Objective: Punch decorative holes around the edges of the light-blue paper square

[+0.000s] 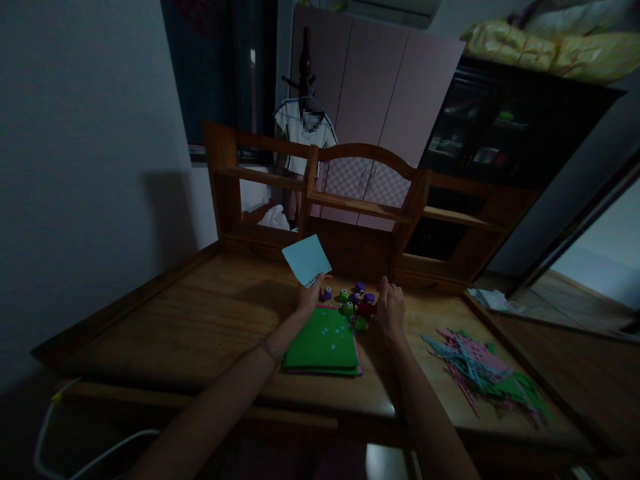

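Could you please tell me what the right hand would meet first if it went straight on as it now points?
The right hand would probably meet the wooden shelf unit ahead, though depth is unclear in this single view.

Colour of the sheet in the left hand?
Light blue; the sheet shows best in head view.

R hand (pixel 391 308) hides pt of red item (pixel 367 310); can't tell if fist's gripping it. Marks on blue sheet (pixel 307 259), lower edge, too small to read. Green stack (pixel 320 343) covers most layers below. Arms (pixel 425 407) cut off, btm; yellow bag (pixel 595 55) cut, R edge. Shirt (pixel 302 148) neck pixelated.
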A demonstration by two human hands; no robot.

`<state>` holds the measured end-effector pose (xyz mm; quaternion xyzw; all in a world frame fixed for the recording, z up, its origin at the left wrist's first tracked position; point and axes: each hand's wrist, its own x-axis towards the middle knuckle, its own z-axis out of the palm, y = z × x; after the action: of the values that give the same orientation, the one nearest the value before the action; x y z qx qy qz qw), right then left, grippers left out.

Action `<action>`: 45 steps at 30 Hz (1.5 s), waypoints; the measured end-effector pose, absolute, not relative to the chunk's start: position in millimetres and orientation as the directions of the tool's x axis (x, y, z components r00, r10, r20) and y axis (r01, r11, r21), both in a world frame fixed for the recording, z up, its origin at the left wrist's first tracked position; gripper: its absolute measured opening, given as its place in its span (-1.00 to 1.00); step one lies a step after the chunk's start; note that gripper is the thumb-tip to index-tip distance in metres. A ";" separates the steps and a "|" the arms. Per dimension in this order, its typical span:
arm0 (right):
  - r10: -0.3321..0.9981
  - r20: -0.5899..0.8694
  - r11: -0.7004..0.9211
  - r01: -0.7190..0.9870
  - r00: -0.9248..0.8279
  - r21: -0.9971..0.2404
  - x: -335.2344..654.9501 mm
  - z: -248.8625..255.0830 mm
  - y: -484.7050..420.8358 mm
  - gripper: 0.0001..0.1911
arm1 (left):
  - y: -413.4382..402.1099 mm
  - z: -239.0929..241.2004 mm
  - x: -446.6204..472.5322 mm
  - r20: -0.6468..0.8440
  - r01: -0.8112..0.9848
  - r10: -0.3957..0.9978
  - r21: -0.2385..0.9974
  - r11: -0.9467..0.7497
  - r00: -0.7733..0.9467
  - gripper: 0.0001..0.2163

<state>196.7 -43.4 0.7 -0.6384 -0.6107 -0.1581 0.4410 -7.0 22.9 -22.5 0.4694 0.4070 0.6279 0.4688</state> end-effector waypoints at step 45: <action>0.839 0.527 0.482 0.631 -0.133 -0.608 160.4 6.2 -52.1 -0.68 | 10.4 -8.1 -2.7 -0.037 -0.453 0.907 0.857 0.244 0.418 -0.67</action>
<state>160.4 -52.1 6.2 -0.4946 -0.7431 0.1198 0.4345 -2.7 10.4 -8.1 0.4064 0.2793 0.4613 0.7376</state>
